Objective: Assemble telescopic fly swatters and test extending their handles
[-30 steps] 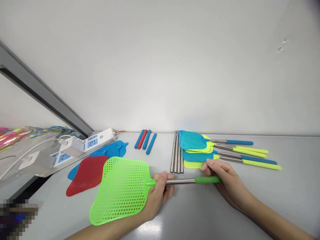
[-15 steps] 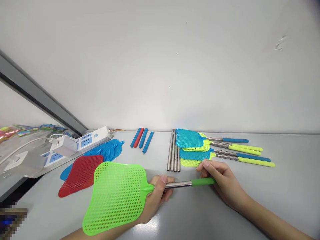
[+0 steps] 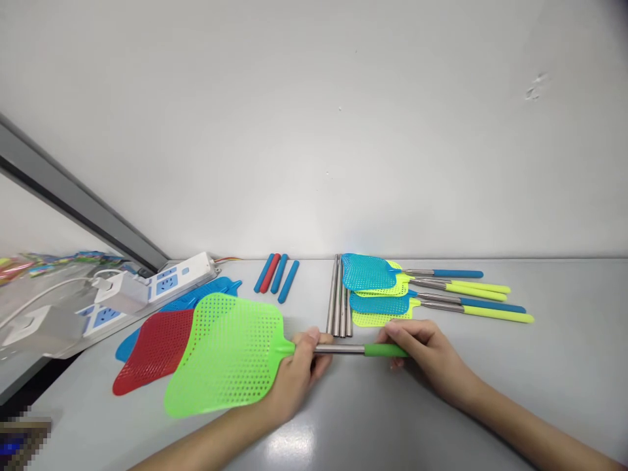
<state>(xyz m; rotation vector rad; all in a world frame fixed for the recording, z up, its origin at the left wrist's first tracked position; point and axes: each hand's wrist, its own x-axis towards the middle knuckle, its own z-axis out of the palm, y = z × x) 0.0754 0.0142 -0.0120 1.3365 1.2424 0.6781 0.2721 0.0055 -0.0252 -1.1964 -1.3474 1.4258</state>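
A green fly swatter (image 3: 230,356) is held level above the grey table (image 3: 373,418). My left hand (image 3: 299,373) is closed round its metal rod just beside the head. My right hand (image 3: 417,347) pinches the green grip sleeve at the other end, hiding part of it. Behind that hand lie several fly swatters with blue and yellow heads (image 3: 370,271) and matching grips. Beside them are several bare metal rods (image 3: 342,297). Under and left of the green head rest a red swatter head (image 3: 157,350) and blue swatter heads (image 3: 216,288), partly covered.
Several loose grip sleeves (image 3: 279,273), blue and one red, lie near the wall (image 3: 294,131). A white power strip (image 3: 181,275) with plugged-in chargers (image 3: 120,294) runs along the left, with clear plastic packaging (image 3: 59,271) behind it.
The green swatter has risen away from me and tilted nearer level. My right hand has shifted left along the grip, fingers now round it. The view has moved slightly.
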